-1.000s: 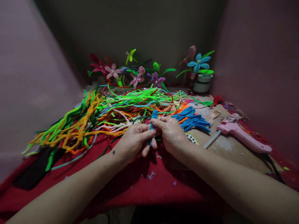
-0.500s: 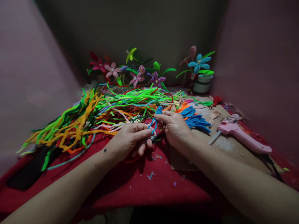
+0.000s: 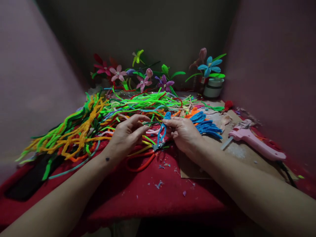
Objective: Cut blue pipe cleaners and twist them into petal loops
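My right hand (image 3: 186,133) pinches a blue pipe cleaner (image 3: 163,130) between thumb and fingers. Its upper end is folded into a petal shape, and two loose ends hang below. To the left, my left hand (image 3: 127,133) is open, with thumb and index finger apart and nothing between them. Under the hanging ends, a small tool with a metal head (image 3: 158,146) and a red looped handle lies on the red cloth (image 3: 170,197). Several finished blue petals (image 3: 207,126) rest just right of my right hand, beside some orange ones (image 3: 192,113).
Loose pipe cleaners in many colours (image 3: 143,103) spread across the back and left. A pink glue gun (image 3: 256,141) lies on cardboard (image 3: 197,169) at right. Pipe-cleaner flowers (image 3: 165,84) stand behind, near a white jar (image 3: 213,88). Blue scraps (image 3: 159,184) dot the cloth.
My left hand has let go of the blue pipe cleaner's lower ends and moved left, its fingers opening. The tool on the cloth now shows. My right hand keeps its pinch.
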